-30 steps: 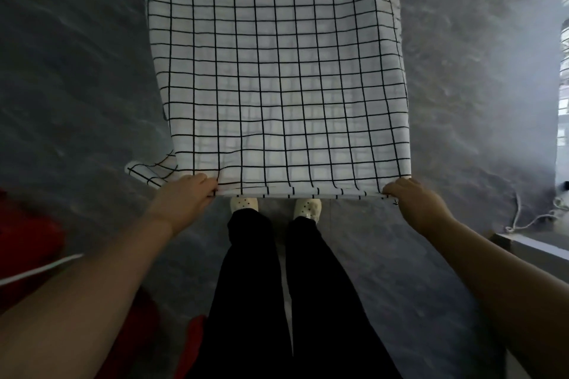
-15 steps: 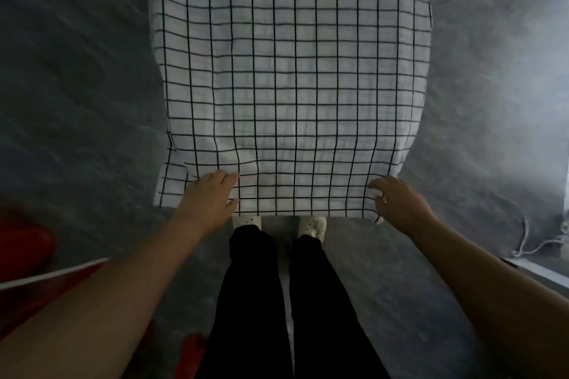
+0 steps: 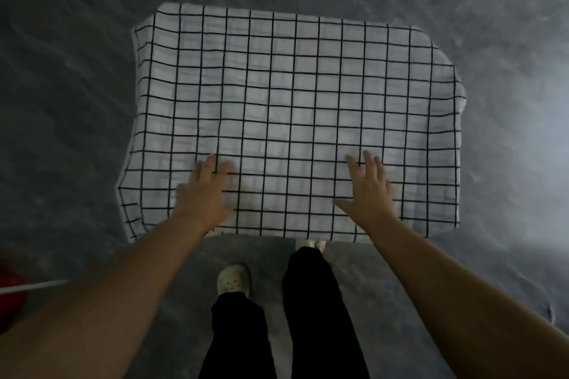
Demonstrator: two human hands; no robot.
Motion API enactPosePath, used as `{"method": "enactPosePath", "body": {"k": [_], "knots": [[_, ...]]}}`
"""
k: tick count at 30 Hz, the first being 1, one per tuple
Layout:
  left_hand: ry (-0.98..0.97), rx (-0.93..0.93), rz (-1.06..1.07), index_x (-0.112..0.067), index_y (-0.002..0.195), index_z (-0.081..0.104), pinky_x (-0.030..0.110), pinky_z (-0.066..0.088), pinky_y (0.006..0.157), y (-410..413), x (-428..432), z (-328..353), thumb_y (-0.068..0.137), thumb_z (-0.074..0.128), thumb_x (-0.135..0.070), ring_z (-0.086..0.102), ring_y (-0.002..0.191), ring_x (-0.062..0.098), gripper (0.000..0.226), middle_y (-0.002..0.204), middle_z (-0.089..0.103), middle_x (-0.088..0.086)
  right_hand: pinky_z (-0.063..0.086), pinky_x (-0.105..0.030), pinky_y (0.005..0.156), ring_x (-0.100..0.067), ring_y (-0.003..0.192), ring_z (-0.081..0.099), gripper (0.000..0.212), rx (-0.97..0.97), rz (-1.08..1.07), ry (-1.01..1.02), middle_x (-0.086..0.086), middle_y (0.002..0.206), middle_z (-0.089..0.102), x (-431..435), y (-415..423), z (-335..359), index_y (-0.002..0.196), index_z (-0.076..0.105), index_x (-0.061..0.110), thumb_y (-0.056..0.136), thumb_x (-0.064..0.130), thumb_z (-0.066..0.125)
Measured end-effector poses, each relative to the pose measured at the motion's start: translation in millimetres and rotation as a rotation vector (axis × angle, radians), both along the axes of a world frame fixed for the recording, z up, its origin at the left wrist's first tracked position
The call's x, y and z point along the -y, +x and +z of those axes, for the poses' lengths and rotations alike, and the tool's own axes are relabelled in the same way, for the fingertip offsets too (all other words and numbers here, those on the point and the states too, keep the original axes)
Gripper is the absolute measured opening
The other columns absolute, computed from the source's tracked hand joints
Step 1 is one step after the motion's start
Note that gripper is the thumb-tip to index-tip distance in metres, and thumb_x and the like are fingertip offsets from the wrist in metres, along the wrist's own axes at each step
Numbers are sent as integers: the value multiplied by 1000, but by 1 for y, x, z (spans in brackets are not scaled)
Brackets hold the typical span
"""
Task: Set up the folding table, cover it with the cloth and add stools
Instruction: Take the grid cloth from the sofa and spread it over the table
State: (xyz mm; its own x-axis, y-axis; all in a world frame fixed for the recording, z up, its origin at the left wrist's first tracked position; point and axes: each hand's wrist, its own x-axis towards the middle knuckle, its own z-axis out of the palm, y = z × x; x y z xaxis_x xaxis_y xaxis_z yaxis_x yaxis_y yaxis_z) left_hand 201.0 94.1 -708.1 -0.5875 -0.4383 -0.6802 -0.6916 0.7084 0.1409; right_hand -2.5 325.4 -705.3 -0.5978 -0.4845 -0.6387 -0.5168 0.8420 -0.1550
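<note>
One checked cloth (image 3: 295, 120) lies spread out. Two hands press its near edge: the left hand (image 3: 204, 191) and right hand (image 3: 368, 191), fingers straight, gripping nothing.

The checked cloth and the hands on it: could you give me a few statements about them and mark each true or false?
1. Both the left hand and the right hand lie open on the cloth. True.
2. The cloth is plain red. False: it is white with a black grid.
3. A plate stands on the cloth. False: only the hands are on it.
4. The person wears dark trousers and pale shoes. True.
</note>
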Motion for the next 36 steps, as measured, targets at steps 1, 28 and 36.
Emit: {"method": "enactPosePath", "body": {"k": [1,28,36], "knots": [[12,2,31,-30,145,12,58,37,100,-7,2,-8,74,73,-33,2,140,30,94,155,0,6,21,-55,113,-30,144,-8,98,-3,5,42,-6,157,-8,-3,-8,-4,148,2,30,78,48,68],[-112,-513,-529,-18,150,13,52,3,115,-244,-79,-88,93,28,-54,0,145,24,69,157,8,4,24,-38,113,-12,140,24,58,60,-722,-524,4,153,27,-16,-151,-76,147,17,33,95,52,33],[-102,-456,-538,-17,149,18,53,4,115,-248,-77,-83,91,31,-55,3,145,26,70,157,10,4,41,-26,94,-11,115,54,44,499,-1064,-567,4,122,61,-15,-173,-71,117,58,31,94,55,30]]}}
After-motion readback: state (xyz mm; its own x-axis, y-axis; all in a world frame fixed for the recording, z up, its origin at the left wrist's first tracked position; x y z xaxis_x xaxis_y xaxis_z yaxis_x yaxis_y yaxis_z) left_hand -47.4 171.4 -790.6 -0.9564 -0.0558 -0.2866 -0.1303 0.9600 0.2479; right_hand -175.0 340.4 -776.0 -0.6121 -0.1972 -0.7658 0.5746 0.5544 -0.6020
